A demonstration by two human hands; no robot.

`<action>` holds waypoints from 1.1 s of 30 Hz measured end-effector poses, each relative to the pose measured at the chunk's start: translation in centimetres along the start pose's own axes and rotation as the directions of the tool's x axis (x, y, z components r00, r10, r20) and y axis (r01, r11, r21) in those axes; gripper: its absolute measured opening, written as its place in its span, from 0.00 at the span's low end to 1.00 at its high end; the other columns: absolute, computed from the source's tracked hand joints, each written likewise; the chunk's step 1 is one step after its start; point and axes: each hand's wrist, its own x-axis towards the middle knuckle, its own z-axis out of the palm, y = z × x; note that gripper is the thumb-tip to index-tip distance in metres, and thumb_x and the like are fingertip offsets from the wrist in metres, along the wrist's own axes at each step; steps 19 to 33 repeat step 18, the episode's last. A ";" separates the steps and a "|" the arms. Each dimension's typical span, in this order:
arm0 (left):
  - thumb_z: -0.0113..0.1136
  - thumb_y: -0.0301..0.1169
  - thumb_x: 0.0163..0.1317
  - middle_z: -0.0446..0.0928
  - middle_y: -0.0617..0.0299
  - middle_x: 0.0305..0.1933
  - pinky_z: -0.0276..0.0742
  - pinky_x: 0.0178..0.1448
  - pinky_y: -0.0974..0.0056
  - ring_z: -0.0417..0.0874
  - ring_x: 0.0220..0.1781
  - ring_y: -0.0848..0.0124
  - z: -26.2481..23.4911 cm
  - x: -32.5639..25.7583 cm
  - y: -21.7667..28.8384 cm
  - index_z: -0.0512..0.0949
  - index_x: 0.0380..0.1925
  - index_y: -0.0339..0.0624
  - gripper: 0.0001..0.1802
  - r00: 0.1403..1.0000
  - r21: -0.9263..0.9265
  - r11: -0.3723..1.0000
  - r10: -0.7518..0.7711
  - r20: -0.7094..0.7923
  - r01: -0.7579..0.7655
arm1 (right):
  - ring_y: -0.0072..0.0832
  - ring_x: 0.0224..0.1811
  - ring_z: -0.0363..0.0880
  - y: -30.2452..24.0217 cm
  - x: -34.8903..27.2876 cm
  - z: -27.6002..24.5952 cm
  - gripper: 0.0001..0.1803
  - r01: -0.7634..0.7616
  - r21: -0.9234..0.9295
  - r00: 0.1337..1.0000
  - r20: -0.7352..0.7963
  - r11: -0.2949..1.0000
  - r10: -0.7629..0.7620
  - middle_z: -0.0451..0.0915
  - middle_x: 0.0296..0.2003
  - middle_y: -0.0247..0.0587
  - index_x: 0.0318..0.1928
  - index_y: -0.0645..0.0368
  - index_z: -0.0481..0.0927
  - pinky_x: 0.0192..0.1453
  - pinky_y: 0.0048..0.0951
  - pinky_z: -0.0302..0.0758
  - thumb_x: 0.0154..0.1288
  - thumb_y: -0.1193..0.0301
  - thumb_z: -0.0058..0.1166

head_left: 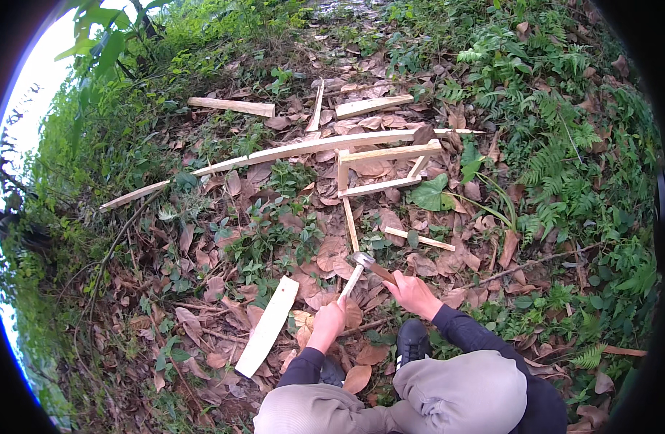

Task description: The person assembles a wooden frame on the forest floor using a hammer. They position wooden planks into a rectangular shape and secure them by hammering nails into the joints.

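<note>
My left hand [328, 319] grips the pale wooden handle of a hammer [353, 275]. The hammer's metal head rests low over the leaf litter, just ahead of my knees. My right hand [413, 294] holds one end of a short brown piece of wood [382, 272]. The other end of that piece lies right under the hammer head. I am crouched, with my dark shoe [412, 340] just behind both hands.
A pale wooden frame [382, 186] of nailed slats lies ahead, with a thin slat [350, 224] running from it toward the hammer. A long plank [274, 153] crosses behind it. A short board [269, 325] lies at my left, a small stick [419, 239] at right. Dry leaves and ferns surround everything.
</note>
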 end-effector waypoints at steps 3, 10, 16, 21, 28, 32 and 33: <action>0.36 0.56 0.79 0.84 0.32 0.37 0.82 0.52 0.38 0.86 0.44 0.36 0.2 0.2 -0.2 0.85 0.36 0.32 0.38 1.000 -0.017 1.000 0.023 0.012 -0.022 | 0.55 0.24 0.83 -0.7 -0.3 0.0 0.14 -0.016 0.065 0.998 -0.055 0.998 0.019 0.78 0.18 0.56 0.41 0.64 0.69 0.25 0.49 0.78 0.75 0.65 0.56; 0.37 0.55 0.79 0.83 0.31 0.36 0.81 0.51 0.37 0.86 0.43 0.35 -0.4 1.1 -0.4 0.85 0.37 0.32 0.37 1.000 -0.010 1.000 0.024 -0.020 -0.024 | 0.58 0.24 0.82 2.3 -3.0 0.6 0.19 -0.057 -0.046 0.990 0.130 0.997 0.062 0.79 0.19 0.58 0.41 0.65 0.70 0.27 0.54 0.78 0.77 0.59 0.52; 0.38 0.55 0.79 0.84 0.34 0.34 0.82 0.47 0.37 0.86 0.40 0.35 1.1 -0.2 -0.3 0.83 0.36 0.35 0.35 0.998 0.041 0.998 -0.041 -0.051 0.043 | 0.58 0.24 0.82 -0.4 -2.4 -1.0 0.18 -0.149 0.085 0.989 0.023 0.985 0.147 0.78 0.19 0.61 0.40 0.68 0.70 0.25 0.51 0.76 0.76 0.63 0.55; 0.38 0.56 0.78 0.84 0.33 0.35 0.82 0.48 0.38 0.87 0.40 0.36 1.7 0.2 -0.8 0.83 0.38 0.36 0.35 0.999 0.028 0.999 -0.023 -0.042 0.024 | 0.58 0.24 0.82 0.3 -1.8 -0.7 0.18 -0.117 0.052 0.993 0.030 0.992 0.115 0.78 0.19 0.61 0.41 0.68 0.70 0.25 0.52 0.76 0.75 0.62 0.56; 0.38 0.56 0.78 0.84 0.33 0.35 0.82 0.48 0.38 0.87 0.40 0.36 1.7 0.2 -0.8 0.83 0.38 0.36 0.35 0.999 0.028 0.999 -0.023 -0.042 0.024 | 0.58 0.24 0.82 0.3 -1.8 -0.7 0.18 -0.117 0.052 0.993 0.030 0.992 0.115 0.78 0.19 0.61 0.41 0.68 0.70 0.25 0.52 0.76 0.75 0.62 0.56; 0.38 0.56 0.78 0.84 0.33 0.35 0.82 0.48 0.38 0.87 0.40 0.36 1.7 0.2 -0.8 0.83 0.38 0.36 0.35 0.999 0.028 0.999 -0.023 -0.042 0.024 | 0.58 0.24 0.82 0.3 -1.8 -0.7 0.18 -0.117 0.052 0.993 0.030 0.992 0.115 0.78 0.19 0.61 0.41 0.68 0.70 0.25 0.52 0.76 0.75 0.62 0.56; 0.38 0.56 0.78 0.84 0.33 0.35 0.82 0.48 0.38 0.87 0.40 0.36 1.7 0.2 -0.8 0.83 0.38 0.36 0.35 0.999 0.028 0.999 -0.023 -0.042 0.024 | 0.58 0.24 0.82 0.3 -1.8 -0.7 0.18 -0.117 0.052 0.993 0.030 0.992 0.115 0.78 0.19 0.61 0.41 0.68 0.70 0.25 0.52 0.76 0.75 0.62 0.56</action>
